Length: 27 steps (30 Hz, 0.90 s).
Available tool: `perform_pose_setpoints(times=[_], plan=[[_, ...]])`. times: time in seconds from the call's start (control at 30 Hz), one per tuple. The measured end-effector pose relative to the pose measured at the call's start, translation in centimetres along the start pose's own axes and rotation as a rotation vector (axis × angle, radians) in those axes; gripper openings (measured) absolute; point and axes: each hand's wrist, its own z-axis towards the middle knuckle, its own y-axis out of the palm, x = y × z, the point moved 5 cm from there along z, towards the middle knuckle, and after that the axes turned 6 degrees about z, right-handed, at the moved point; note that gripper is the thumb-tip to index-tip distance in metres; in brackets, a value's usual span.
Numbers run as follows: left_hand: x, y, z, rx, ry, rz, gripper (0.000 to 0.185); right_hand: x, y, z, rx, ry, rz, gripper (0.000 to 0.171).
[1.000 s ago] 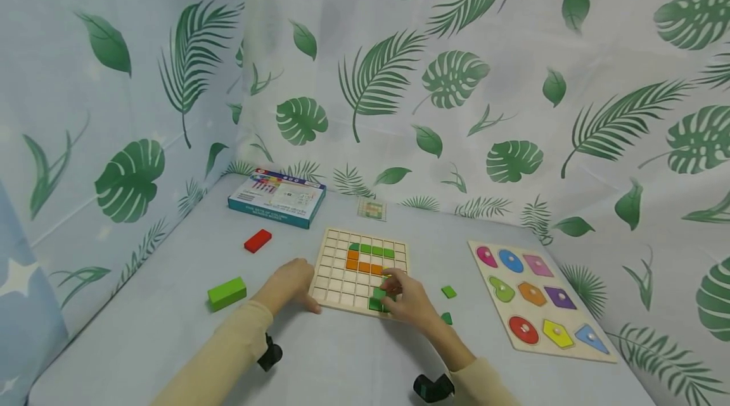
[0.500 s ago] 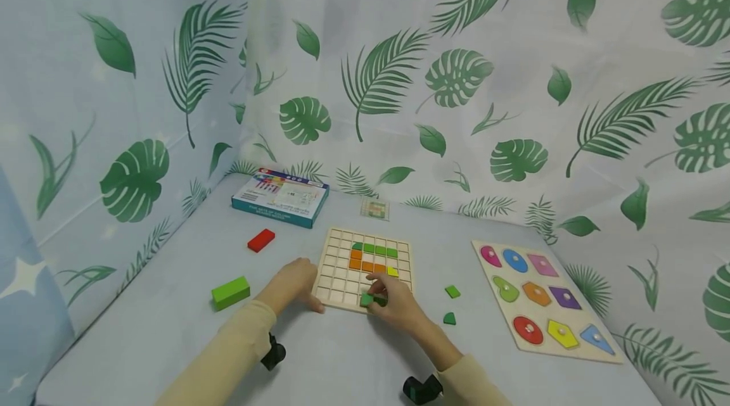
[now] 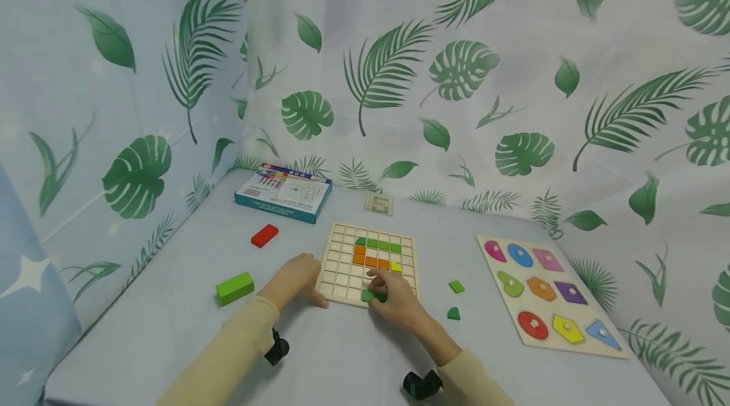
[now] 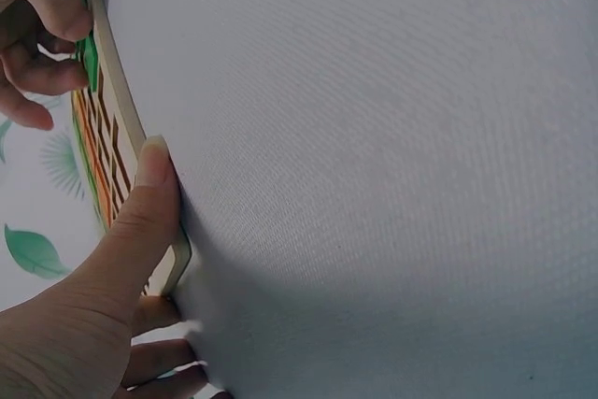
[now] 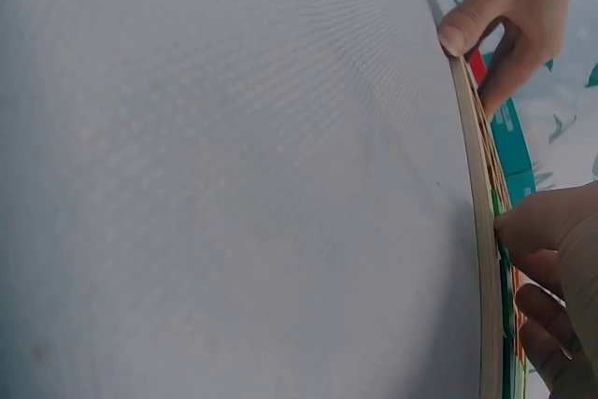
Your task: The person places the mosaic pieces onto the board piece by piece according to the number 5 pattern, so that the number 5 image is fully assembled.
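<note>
A wooden grid board point(image 3: 336, 280) lies on the table, with green, orange and yellow tiles set in some of its squares. My left hand point(image 3: 300, 275) grips the board's near left corner, thumb point(image 4: 154, 165) along the near edge and other fingers round the side. At the near row, my right hand point(image 3: 398, 299) pinches a green tile point(image 3: 366, 296) between thumb and a finger. In the left wrist view that green tile point(image 4: 92, 64) sits partly tilted at the board. More green shows under the right hand, largely hidden by it.
Right of the board lie a loose green square point(image 3: 457, 286) and a rounded green piece point(image 3: 453, 313). A shape puzzle point(image 3: 550, 314) is farther right. On the left are a green block point(image 3: 234, 289), a red block point(image 3: 265, 235) and a box point(image 3: 283, 194). A pattern card point(image 3: 379, 204) lies behind.
My right hand has shifted left along the board's near row with the green tile, uncovering the yellow tile. My left hand stays at the corner. The head view has tilted slightly.
</note>
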Motion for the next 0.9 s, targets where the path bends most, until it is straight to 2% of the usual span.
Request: perform_pose_setpoints(times=[0.2, 0.5, 0.7, 0.9], plan=[[0.0, -0.1, 0.0, -0.008, -0.013, -0.009, 0.072, 0.1, -0.5, -0.1, 0.007, 0.023, -0.003, 0.045], [0.0, 0.0, -0.1, -0.011, -0.018, -0.011, 0.070, 1.4, -2.6, -1.4, 0.152, 0.075, -0.057, 0.031], [0.0, -0.1, -0.1, -0.008, -0.009, -0.027, 0.067, 2.3, -4.1, -2.3, 0.195, 0.084, -0.031, 0.033], [0.1, -0.1, -0.1, -0.015, -0.016, -0.033, 0.066, 2.8, -5.2, -3.2, 0.246, 0.082, -0.068, 0.026]])
